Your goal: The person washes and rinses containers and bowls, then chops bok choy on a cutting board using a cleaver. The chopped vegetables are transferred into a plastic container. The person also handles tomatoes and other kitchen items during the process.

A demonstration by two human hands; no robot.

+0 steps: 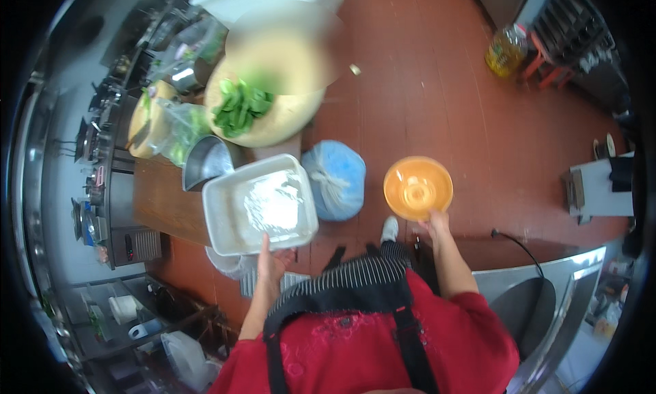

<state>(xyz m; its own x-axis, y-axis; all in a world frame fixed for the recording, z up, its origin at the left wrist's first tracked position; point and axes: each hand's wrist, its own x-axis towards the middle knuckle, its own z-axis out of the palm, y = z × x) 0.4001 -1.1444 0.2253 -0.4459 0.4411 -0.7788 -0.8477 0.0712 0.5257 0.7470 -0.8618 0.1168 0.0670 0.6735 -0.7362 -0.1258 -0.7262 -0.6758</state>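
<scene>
My left hand (271, 263) grips the near rim of a white rectangular plastic tub (220, 220), its thumb over the edge and its fingers outside. Bright glare covers much of the tub's inside, so I cannot tell whether it holds water. Out to the right, my right hand (436, 224) pinches the near rim of an orange bowl (403, 196). The bowl hangs above the floor, and only shiny highlights show inside it. Just beyond the tub lies a thick round chopping board (290, 114) with cut green leaves (240, 110) piled on it.
A blue tied bag (342, 179) stands right of the tub. Left are a metal pot (208, 158), a plastic bag of greens (181, 131) and a smaller board (147, 131) bearing a knife. An oil bottle (506, 52) stands on the red floor (430, 86). A metal counter (547, 274) lies right.
</scene>
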